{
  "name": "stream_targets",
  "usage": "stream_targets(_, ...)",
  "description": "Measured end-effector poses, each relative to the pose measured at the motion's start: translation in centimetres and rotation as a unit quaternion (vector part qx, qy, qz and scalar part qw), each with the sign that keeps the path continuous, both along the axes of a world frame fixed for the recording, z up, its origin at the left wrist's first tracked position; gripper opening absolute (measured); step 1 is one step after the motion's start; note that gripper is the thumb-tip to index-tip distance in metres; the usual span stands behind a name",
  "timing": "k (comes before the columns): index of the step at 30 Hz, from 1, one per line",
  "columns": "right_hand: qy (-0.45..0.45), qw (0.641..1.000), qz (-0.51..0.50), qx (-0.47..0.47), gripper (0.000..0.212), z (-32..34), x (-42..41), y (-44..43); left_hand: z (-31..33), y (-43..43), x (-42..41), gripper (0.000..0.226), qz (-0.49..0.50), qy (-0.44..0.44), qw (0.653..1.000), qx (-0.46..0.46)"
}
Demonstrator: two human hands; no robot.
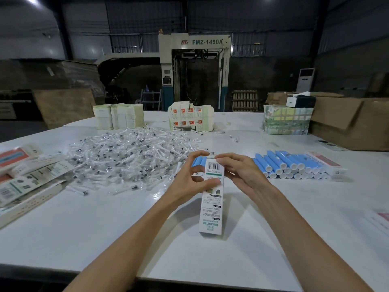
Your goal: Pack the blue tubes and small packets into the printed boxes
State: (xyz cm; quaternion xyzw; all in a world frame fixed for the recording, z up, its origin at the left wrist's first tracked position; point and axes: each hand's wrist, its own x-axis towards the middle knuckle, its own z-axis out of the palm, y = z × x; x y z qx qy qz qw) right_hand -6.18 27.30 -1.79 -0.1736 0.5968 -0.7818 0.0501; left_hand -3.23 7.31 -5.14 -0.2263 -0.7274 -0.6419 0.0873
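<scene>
A white table [84,239] is located beneath the grip. Straight beyond the grip, past the table's far edge, a tall pale machine [194,66] marked FMZ-1450A is seen. A wooden pallet [245,100] is located just right of the machine's base, and a white floor-standing air conditioner [305,80] is placed further right. Beyond and right of the grip, a taped bundle [286,121] of green and yellow sheets is set on the table. A black-and-white box [301,101] is seen at its top edge. An open brown carton [347,125] is positioned just beside the bundle, further right. Beyond and left of the grip, off the table, brown cardboard stacks [63,106] are stored.
</scene>
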Motion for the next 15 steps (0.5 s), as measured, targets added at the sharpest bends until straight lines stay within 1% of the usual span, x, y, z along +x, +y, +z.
stream_targets(7,0.058,0.998,0.024,0.031,0.018,-0.28,0.43,0.24,-0.14,-0.37,-0.01,0.058,0.017,0.007,1.0,0.005)
stream_targets(11,0.084,0.995,-0.02,0.046,0.02,-0.67,0.41,-0.36,-0.32,-0.51,0.08,0.054,0.022,0.008,1.0,0.018)
stream_targets(15,0.102,0.992,-0.041,0.063,0.015,-0.85,0.12,-0.21,-0.38,-0.2,0.27,0.049,0.027,0.011,0.999,0.027)
